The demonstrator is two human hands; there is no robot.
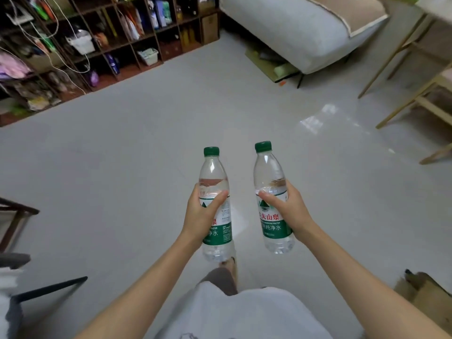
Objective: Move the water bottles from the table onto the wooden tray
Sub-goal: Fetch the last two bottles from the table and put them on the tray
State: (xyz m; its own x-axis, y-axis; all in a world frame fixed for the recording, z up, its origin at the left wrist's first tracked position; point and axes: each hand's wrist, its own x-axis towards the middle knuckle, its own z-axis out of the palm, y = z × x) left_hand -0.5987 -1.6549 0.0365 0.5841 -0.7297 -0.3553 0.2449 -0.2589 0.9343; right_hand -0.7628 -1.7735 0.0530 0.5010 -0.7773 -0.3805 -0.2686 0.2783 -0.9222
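Observation:
I hold two clear water bottles with green caps and green labels upright over the grey floor. My left hand (201, 212) is wrapped around the middle of the left water bottle (215, 179). My right hand (287, 209) grips the right water bottle (269, 172) at its label. The two bottles are side by side, a small gap apart. No wooden tray and no table top with bottles shows in this view.
A dark shelf unit (97, 45) full of clutter lines the far left wall. A grey sofa (293, 28) stands at the back right. Light wooden furniture legs (401, 77) are on the right, a cardboard box (423, 292) at lower right, a dark frame (17, 218) at left.

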